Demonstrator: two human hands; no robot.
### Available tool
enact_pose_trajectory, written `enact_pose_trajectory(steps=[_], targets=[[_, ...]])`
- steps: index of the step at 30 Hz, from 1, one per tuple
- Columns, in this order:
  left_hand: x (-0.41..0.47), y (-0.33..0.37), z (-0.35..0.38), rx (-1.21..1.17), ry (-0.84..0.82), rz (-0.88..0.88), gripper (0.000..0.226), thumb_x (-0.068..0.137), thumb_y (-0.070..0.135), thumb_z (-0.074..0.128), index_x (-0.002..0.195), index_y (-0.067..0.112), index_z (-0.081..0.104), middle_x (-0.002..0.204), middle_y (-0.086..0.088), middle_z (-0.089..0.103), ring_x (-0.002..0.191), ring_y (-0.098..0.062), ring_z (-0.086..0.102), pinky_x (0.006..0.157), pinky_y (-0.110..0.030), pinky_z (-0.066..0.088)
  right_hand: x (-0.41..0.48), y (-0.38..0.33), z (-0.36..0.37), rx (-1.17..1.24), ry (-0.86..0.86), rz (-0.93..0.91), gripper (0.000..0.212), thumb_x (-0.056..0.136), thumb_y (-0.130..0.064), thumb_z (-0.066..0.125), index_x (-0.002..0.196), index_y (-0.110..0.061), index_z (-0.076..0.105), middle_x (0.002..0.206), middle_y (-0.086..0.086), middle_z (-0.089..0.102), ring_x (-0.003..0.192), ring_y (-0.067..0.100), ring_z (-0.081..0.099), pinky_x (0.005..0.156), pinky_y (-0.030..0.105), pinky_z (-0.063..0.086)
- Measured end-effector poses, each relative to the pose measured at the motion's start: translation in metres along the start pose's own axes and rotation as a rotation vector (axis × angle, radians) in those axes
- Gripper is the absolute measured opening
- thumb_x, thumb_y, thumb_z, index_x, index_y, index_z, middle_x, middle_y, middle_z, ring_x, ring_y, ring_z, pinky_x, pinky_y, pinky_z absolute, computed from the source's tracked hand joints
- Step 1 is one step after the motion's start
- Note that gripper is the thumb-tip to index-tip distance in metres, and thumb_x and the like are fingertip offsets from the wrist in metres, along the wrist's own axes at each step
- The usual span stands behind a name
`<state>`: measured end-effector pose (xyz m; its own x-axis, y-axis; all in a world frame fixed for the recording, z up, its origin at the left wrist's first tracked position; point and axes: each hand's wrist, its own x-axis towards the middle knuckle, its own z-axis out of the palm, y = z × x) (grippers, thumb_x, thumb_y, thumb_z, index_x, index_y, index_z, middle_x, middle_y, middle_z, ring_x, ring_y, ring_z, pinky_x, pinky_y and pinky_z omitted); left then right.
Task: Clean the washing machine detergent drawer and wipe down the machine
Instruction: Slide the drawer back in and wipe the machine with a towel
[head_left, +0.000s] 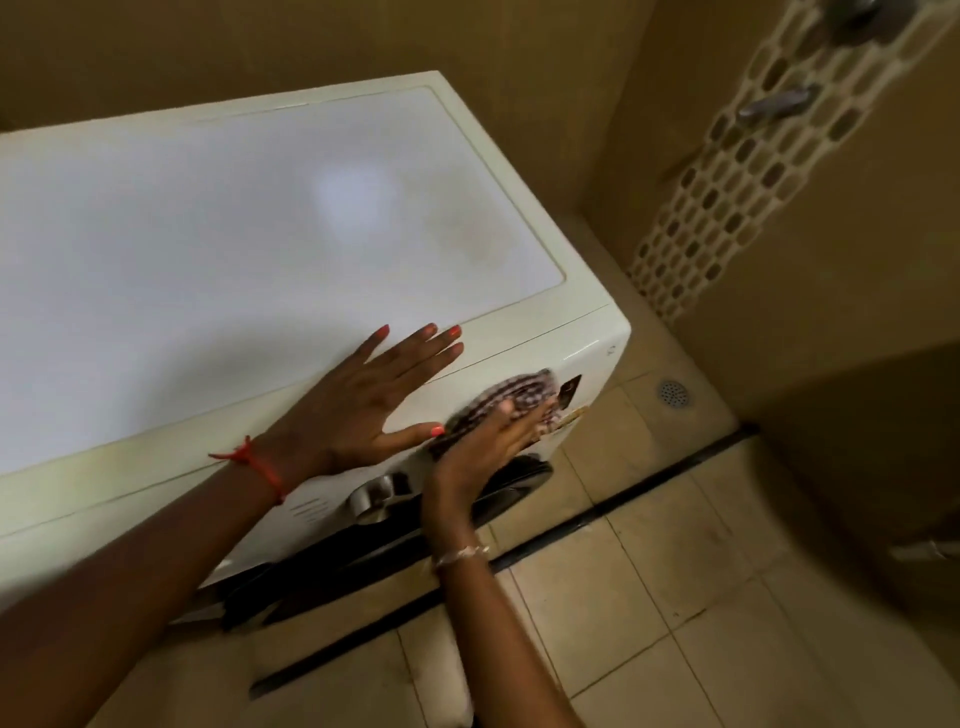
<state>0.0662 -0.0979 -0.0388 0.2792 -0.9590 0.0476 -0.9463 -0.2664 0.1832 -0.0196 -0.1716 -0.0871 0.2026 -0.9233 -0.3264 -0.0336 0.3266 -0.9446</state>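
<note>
A white front-loading washing machine (249, 244) fills the left of the head view, its flat top bare. My left hand (371, 400) lies flat with spread fingers on the top's front edge. My right hand (488, 441) presses a patterned brown-and-white cloth (511, 397) against the control panel on the machine's front, near its right corner. The cloth is blurred by motion. A silver dial (371, 499) shows below my left wrist. The dark door rim (519, 480) sits under my right hand. The detergent drawer is hidden.
Beige floor tiles (675, 597) spread to the right of the machine, crossed by a dark strip (649, 491). A round floor drain (674, 393) sits near the wall. A perforated white panel (737, 171) leans on the tan wall at right.
</note>
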Motion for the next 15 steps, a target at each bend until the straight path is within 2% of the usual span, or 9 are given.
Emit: enact_pose_trajectory(steps=[3, 6, 8, 10, 11, 12, 13, 15], targets=[[0.018, 0.001, 0.007, -0.042, -0.048, 0.043, 0.068, 0.092, 0.057, 0.025, 0.149, 0.027, 0.003, 0.157, 0.012, 0.001, 0.145, -0.002, -0.001, 0.119, -0.035, 0.005, -0.006, 0.002, 0.004, -0.106, -0.013, -0.013, 0.040, 0.096, -0.045, 0.022, 0.127, -0.057, -0.002, 0.158, -0.006, -0.010, 0.144, 0.009, -0.005, 0.117, 0.038, 0.008], [0.018, -0.002, 0.008, -0.052, -0.081, 0.060, 0.069, 0.091, 0.055, 0.030, 0.149, 0.025, 0.008, 0.157, 0.011, 0.006, 0.145, -0.003, 0.002, 0.119, -0.035, 0.005, 0.028, -0.017, 0.003, -0.233, 0.055, -0.202, 0.051, 0.091, -0.041, 0.025, 0.138, -0.043, 0.005, 0.158, 0.003, -0.006, 0.145, 0.018, -0.001, 0.115, 0.037, 0.008], [0.019, 0.000, 0.006, -0.042, -0.083, 0.052, 0.071, 0.090, 0.055, 0.033, 0.149, 0.023, 0.013, 0.157, 0.010, 0.010, 0.145, -0.005, 0.005, 0.119, -0.036, 0.007, 0.063, -0.035, 0.001, -0.237, 0.124, -0.255, 0.055, 0.090, -0.037, 0.029, 0.144, -0.032, 0.019, 0.158, 0.009, 0.003, 0.145, 0.023, 0.007, 0.112, 0.032, 0.010], [0.020, 0.002, 0.004, -0.032, -0.073, 0.046, 0.071, 0.089, 0.055, 0.036, 0.149, 0.021, 0.017, 0.156, 0.008, 0.015, 0.145, -0.007, 0.009, 0.118, -0.037, 0.008, 0.101, -0.053, -0.002, -0.131, 0.216, -0.225, 0.052, 0.094, -0.033, 0.033, 0.145, -0.024, 0.031, 0.156, 0.010, 0.017, 0.139, 0.019, 0.018, 0.107, 0.014, 0.011], [0.020, 0.003, 0.003, -0.023, -0.072, 0.045, 0.071, 0.089, 0.055, 0.036, 0.148, 0.020, 0.019, 0.156, 0.007, 0.016, 0.145, -0.008, 0.010, 0.118, -0.037, 0.008, 0.122, -0.059, -0.004, -0.045, 0.257, -0.193, 0.046, 0.097, -0.029, 0.036, 0.143, -0.021, 0.036, 0.152, 0.010, 0.028, 0.135, 0.017, 0.027, 0.105, 0.009, 0.017], [0.020, 0.005, 0.003, -0.015, -0.072, 0.043, 0.071, 0.089, 0.055, 0.037, 0.148, 0.020, 0.020, 0.156, 0.006, 0.017, 0.145, -0.009, 0.011, 0.118, -0.037, 0.008, 0.142, -0.062, -0.008, 0.050, 0.279, -0.131, 0.042, 0.098, -0.026, 0.038, 0.140, -0.019, 0.042, 0.147, 0.008, 0.038, 0.132, 0.017, 0.036, 0.101, 0.010, 0.026], [0.020, 0.006, 0.002, -0.007, -0.072, 0.042, 0.071, 0.089, 0.055, 0.037, 0.148, 0.020, 0.021, 0.156, 0.006, 0.018, 0.145, -0.010, 0.012, 0.118, -0.037, 0.009, 0.161, -0.063, -0.013, 0.136, 0.286, -0.049, 0.040, 0.098, -0.024, 0.039, 0.137, -0.018, 0.047, 0.142, 0.006, 0.046, 0.128, 0.019, 0.044, 0.100, 0.017, 0.035], [0.021, 0.007, 0.002, 0.008, -0.070, 0.038, 0.070, 0.089, 0.054, 0.038, 0.148, 0.020, 0.021, 0.156, 0.006, 0.018, 0.145, -0.010, 0.014, 0.118, -0.036, 0.009, 0.184, -0.054, -0.023, 0.289, 0.250, 0.107, 0.038, 0.098, -0.020, 0.039, 0.133, -0.014, 0.052, 0.136, 0.003, 0.054, 0.122, 0.019, 0.052, 0.099, 0.026, 0.042]])
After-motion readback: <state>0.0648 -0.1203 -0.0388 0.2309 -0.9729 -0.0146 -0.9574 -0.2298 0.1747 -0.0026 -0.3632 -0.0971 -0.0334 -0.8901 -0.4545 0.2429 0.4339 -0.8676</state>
